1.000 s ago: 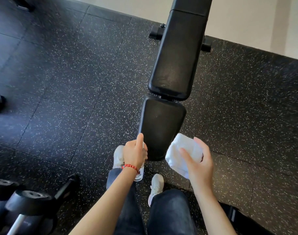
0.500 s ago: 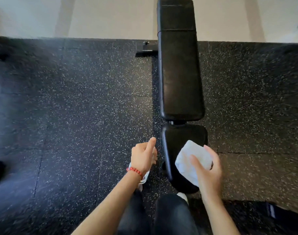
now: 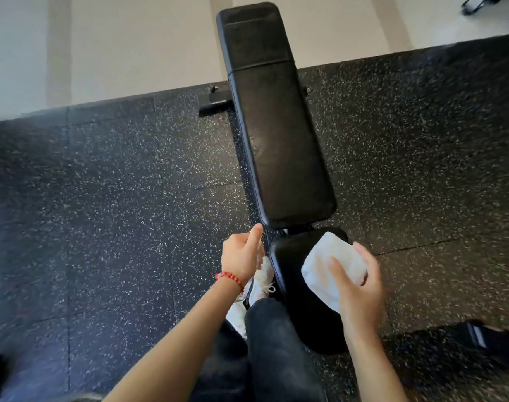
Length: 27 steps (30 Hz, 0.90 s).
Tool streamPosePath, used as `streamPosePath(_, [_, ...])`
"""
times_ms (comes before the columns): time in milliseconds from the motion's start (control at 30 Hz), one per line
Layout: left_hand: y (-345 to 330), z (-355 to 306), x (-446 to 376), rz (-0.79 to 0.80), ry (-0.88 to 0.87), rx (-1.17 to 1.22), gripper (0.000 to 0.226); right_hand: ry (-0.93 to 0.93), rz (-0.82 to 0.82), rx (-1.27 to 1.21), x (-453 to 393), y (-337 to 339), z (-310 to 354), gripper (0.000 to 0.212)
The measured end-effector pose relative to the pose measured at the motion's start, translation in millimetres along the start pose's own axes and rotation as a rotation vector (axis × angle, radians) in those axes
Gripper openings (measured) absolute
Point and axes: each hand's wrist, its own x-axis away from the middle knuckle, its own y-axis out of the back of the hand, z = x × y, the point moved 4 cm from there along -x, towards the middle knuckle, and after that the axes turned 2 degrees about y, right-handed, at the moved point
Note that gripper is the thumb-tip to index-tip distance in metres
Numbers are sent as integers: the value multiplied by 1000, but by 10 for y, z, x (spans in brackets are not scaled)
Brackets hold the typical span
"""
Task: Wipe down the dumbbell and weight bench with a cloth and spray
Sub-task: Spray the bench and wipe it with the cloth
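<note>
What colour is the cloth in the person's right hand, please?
White; the cloth, held by the right hand, shows clearly in the head view.

"What's underfoot?"
"Black rubber flooring (image 3: 117, 227) flecked white, filling most of the frame; a pale floor (image 3: 131, 47) runs along the top."
"Lower right?"
"A dark strap (image 3: 479, 338), blurred."

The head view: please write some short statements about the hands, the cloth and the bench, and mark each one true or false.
1. The right hand holds a white cloth. True.
2. The cloth lies on the floor. False: it is over the bench's seat pad.
3. The left hand wears a red bead bracelet. True.
4. The long back pad is blue. False: it is black.
5. The left hand is flat on the back pad. False: its fingers are curled, beside the bench.
</note>
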Motion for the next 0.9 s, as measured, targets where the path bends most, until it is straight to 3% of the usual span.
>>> streamPosePath(533, [102,-574,-1026,-74,64,-154,64,-14,29,-39,-845,-648,574,48])
streamPosePath(900, [735,-1155,-2112,11,-55,-125,61,3,-87,-52,-1224,-1694,1084,45])
